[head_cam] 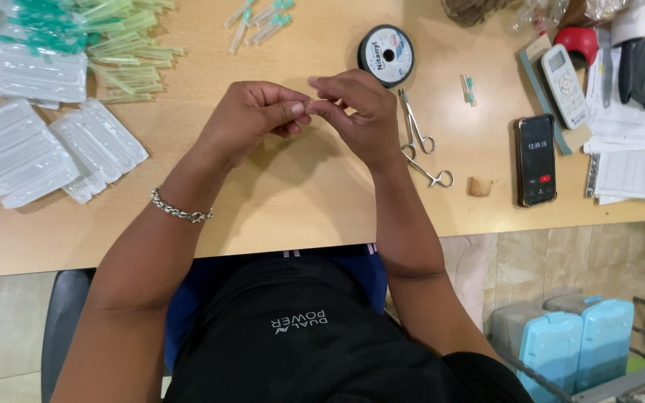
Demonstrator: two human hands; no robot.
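My left hand [251,113] and my right hand [357,112] meet above the wooden table [300,201], fingertips pinched together around something very small that I cannot make out. A chain bracelet [179,211] circles my left wrist. Just beyond my right hand lies a spool of thin line [387,54]. A pair of metal scissors [418,138] lies on the table right of my right hand. Several green-capped needles [259,21] lie at the far edge, and one more [469,89] lies alone to the right.
Clear plastic blister trays [46,149] and a heap of green-capped needles [125,45] fill the left side. A phone [535,159], a white remote [565,83], a small cork piece [479,186] and papers [632,172] sit at the right. Blue containers [576,347] stand on the floor.
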